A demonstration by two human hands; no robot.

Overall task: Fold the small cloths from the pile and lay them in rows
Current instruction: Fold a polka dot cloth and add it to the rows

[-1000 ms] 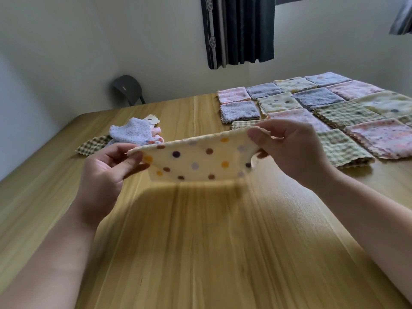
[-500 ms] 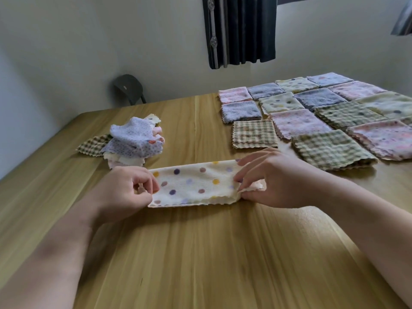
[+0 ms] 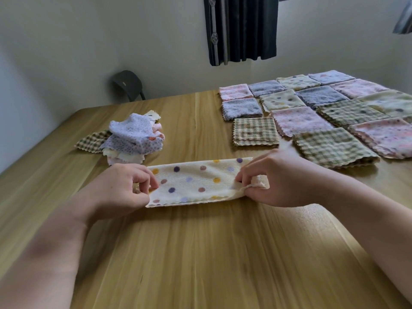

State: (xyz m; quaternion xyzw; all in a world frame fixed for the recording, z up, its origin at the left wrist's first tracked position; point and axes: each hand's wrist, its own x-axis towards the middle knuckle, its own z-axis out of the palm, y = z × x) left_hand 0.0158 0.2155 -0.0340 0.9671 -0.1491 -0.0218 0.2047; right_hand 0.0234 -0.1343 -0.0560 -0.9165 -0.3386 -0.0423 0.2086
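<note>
A cream cloth with coloured dots (image 3: 196, 181) lies folded in half as a long strip on the wooden table (image 3: 200, 253). My left hand (image 3: 121, 188) pinches its left end. Its right end is pinched by my right hand (image 3: 276, 177), and a bit of cloth bunches between the fingers. To the far left sits the pile of unfolded cloths (image 3: 131, 137), a lilac flowered one on top. Folded cloths in rows (image 3: 312, 114) cover the far right of the table: pink, grey-blue, cream dotted and green checked squares.
A dark chair back (image 3: 127, 84) stands behind the table's far edge by the wall. A dark curtain (image 3: 242, 27) hangs above. The nearest folded checked square (image 3: 256, 131) lies just beyond the strip.
The dotted cloth was held up in the air one second ago; both hands have brought it down flat onto the table, folded in half, and still pinch its ends.
</note>
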